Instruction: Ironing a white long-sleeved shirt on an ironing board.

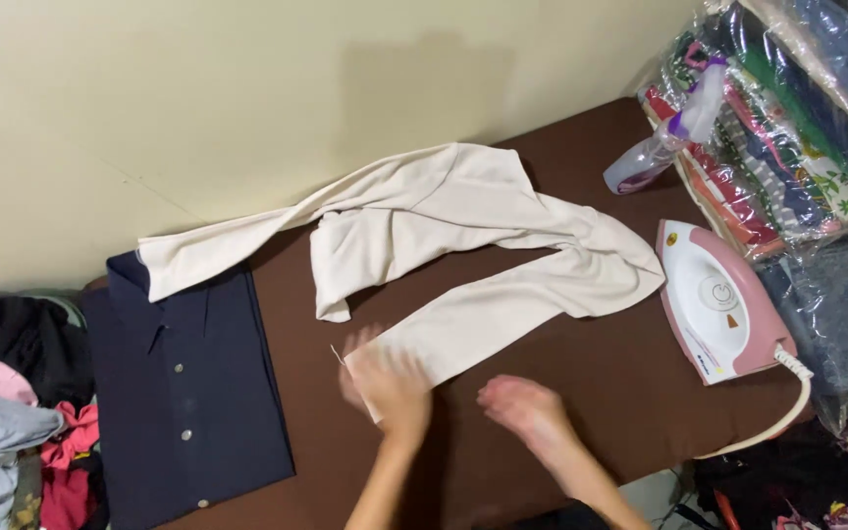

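Observation:
A cream long-sleeved garment lies spread and twisted across a brown padded surface. My left hand rests on the end of one cream sleeve near the front, fingers blurred with motion. Just to the right, my right hand hovers flat over the brown surface, beside the sleeve, holding nothing. A folded dark navy button shirt lies at the left, with the other cream sleeve draped over its collar.
A pink and white iron stands at the right with its cord curling forward. A spray bottle leans against bagged folded clothes. Loose clothes pile up at the far left. A cream wall rises behind.

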